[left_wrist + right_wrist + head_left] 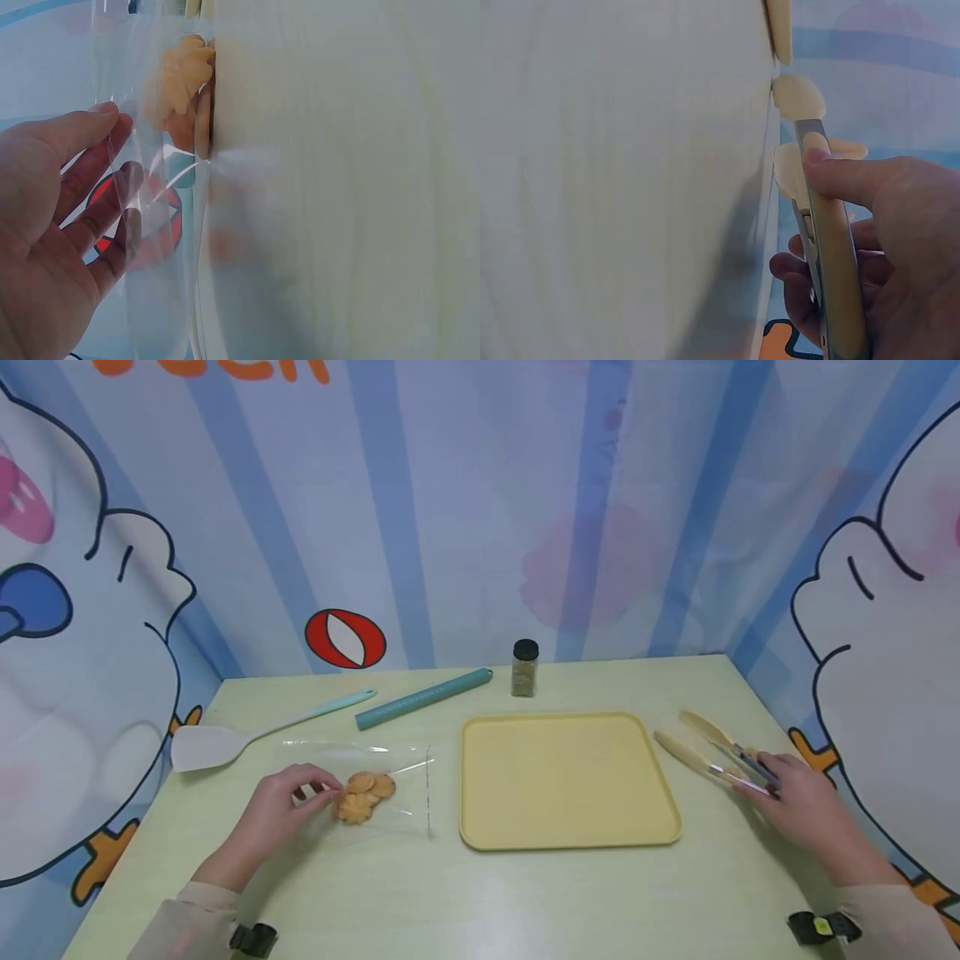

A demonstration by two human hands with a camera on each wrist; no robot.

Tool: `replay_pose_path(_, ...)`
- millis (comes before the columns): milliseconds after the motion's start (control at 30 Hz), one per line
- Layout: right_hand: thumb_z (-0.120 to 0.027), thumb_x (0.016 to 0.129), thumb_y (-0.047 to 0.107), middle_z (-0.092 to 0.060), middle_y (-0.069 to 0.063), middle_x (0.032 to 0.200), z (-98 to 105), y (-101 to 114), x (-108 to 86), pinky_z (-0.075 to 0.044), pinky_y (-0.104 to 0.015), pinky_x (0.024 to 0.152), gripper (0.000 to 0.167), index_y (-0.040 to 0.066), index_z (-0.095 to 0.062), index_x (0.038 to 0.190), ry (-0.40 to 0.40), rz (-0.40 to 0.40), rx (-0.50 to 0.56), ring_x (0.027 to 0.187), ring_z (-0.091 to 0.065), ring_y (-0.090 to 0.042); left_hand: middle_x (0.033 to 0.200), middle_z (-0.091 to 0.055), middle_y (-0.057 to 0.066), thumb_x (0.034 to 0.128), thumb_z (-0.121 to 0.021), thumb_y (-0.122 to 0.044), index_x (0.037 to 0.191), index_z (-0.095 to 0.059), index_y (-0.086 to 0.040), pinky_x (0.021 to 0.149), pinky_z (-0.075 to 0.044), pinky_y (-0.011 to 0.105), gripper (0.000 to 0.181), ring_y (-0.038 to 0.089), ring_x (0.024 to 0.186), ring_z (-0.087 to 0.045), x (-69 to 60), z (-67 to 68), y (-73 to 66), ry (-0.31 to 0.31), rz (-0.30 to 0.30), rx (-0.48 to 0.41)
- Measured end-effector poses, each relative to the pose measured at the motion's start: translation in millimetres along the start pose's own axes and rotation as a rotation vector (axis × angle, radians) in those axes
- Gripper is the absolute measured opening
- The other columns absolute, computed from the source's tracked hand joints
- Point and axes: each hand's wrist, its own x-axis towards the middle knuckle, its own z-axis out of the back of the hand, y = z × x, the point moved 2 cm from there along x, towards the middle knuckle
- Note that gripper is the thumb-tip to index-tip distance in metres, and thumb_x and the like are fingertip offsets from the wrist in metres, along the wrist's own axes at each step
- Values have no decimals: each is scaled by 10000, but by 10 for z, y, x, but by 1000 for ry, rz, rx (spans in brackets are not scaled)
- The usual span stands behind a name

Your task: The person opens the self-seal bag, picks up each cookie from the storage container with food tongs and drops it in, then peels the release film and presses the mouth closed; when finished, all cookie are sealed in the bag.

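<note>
While our left hand (285, 797) pinches the clear bag (411, 802), its other fingers loosely spread, our right hand (802, 797) grips the tongs (836, 262); we have the cookies (362, 797) not yet unbagged, left of the tray (570, 781) on the desk (420, 897).

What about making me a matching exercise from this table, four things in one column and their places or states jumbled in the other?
Column one:
1. Tongs
2. Cookies
3. Tray
4. Jar

Column two:
A. Upright, black-lidded
B. Inside the clear bag
C. Held in the right hand
D. Yellow, rectangular, lying flat

Right pairs: 1-C, 2-B, 3-D, 4-A.
</note>
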Motion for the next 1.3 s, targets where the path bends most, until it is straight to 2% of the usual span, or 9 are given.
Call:
replay_pose_path(200,-711,965,459,-544,-455,1257,-30,-78,-2,-507,-643,785,821,-187,-470,1412,16,-29,20,1044,-589,-566,956,-741,-74,930,-775,-128,990,-780,-219,736,-535,289,109,46,855,-606,-4,12,-22,-4,-2,-3)
replay_pose_path(567,-705,921,592,-452,-497,1364,-55,-168,-11,-459,-707,907,1001,-226,-420,1424,117,-104,-1,1191,-480,-649,965,-747,-54,932,-773,-126,995,-781,-205,734,-531,267,102,55,855,-610,11,27,-45,-1,1,1)
replay_pose_path(767,-716,898,619,-419,-504,1381,-54,-167,-21,-447,-716,925,1055,-233,-396,1432,130,-137,21,1208,-454,-658,975,-752,-60,931,-776,-139,986,-780,-214,732,-529,267,93,61,856,-611,3,21,-34,0,-3,-6)
replay_pose_path(900,-745,868,629,-468,-485,1336,-48,-178,-14,-488,-674,851,1064,-222,-419,1418,115,-158,45,1148,-513,-626,979,-758,-62,926,-782,-142,979,-782,-215,730,-531,267,90,68,860,-612,-2,12,-24,3,-4,-10)
replay_pose_path(1067,-790,826,627,-566,-429,1236,-42,-216,-9,-538,-554,718,1037,-182,-463,1388,84,-153,88,1036,-607,-535,971,-759,-61,919,-787,-132,976,-784,-205,724,-529,259,93,53,846,-609,-3,13,-34,-11,-25,-9)
replay_pose_path(1167,-789,830,623,-562,-412,1256,-22,-197,-8,-543,-540,707,1041,-169,-446,1412,71,-135,93,1043,-613,-523,972,-759,-64,920,-786,-133,978,-786,-205,722,-527,255,92,43,842,-605,-7,8,-31,-11,-32,-7)
replay_pose_path(1300,-771,836,643,-512,-394,1336,1,-118,-3,-518,-599,740,1055,-123,-414,1467,22,-119,49,1092,-588,-529,969,-759,-60,918,-788,-131,977,-786,-205,719,-526,256,95,42,838,-603,-15,8,-16,-13,-33,-6)
